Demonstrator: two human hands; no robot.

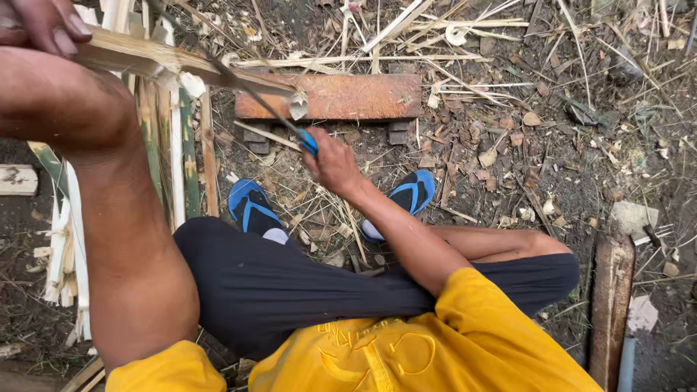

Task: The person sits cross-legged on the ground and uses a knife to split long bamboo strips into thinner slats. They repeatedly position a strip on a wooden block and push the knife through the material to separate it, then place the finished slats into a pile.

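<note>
Seen from above, a seated person's left hand is closed around a bamboo strip at the top left. The right hand is clamped on a blue-handled knife, its blade laid against the strip, above a brick and blue sandals on littered ground.

A yellow shirt, black trousers, blue sandals with black straps, a blue-handled knife, a rusty orange-brown block, pale tan bamboo strips.
</note>
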